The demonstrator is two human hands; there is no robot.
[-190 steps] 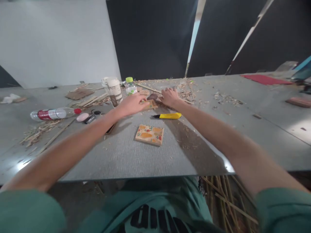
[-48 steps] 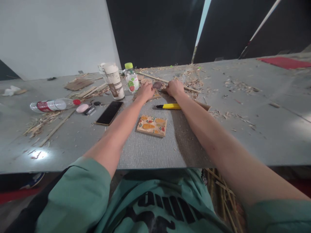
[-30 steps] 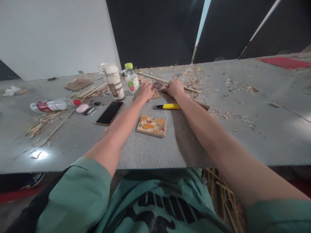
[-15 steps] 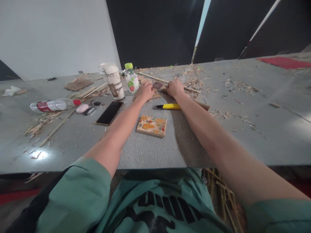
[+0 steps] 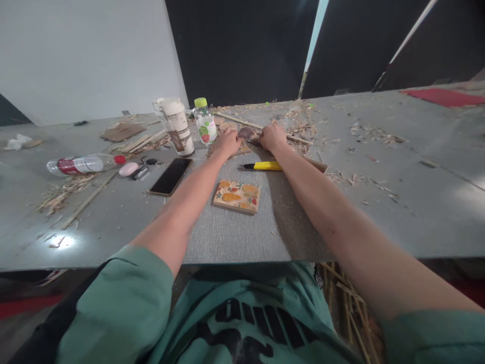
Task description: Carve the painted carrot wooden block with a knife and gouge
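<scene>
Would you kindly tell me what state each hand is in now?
Left hand: on a patterned block; whether its grip is closed cannot be told.
Right hand: curled; whether it holds anything is hidden.

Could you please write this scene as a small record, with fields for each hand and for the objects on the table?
Left hand: at a patterned piece, partly covering it
Right hand: fingers curled; what they hold is hidden
Between hands: dark lump
Nearer the person: yellow cutter, printed block
Upright: cup, green-capped bottle
Lying: red-capped bottle, phone
Table: grey, scattered shavings
</scene>
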